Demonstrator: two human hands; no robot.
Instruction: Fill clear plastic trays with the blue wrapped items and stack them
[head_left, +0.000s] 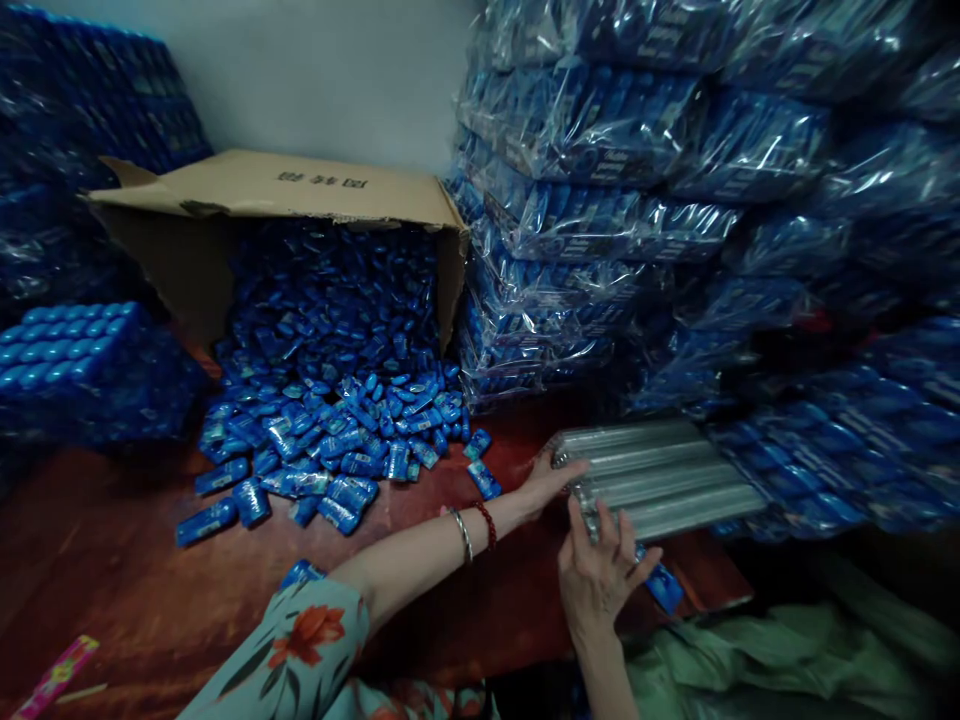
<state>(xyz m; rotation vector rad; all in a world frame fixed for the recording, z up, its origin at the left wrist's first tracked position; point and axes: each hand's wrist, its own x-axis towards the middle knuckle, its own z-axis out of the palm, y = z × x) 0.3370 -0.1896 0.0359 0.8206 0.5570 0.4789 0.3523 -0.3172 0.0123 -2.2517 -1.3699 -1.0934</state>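
Observation:
A clear ribbed plastic tray (pixel 660 475), several channels wide, lies at a tilt on the right of the table. My left hand (pixel 546 485) grips its left end, the thumb lying along the near side of that corner. At the front left corner, my right hand (pixel 600 575) is against the tray with its fingers bent and somewhat apart, holding the edge; the fingertips are partly lost against the plastic. Just beside the right hand, a small blue pack (pixel 664 588) shows under the tray's front edge. Another blue pack (pixel 484 480) lies left of my left hand.
An open cardboard box (pixel 292 185) on its side spills a heap of small blue packs (pixel 337 430) onto the red-brown table (pixel 112 590). Film-wrapped stacks (pixel 585 190) of blue packs rise at the right. A blue block of packs (pixel 82 370) stands left; green cloth (pixel 757 660) lies front right.

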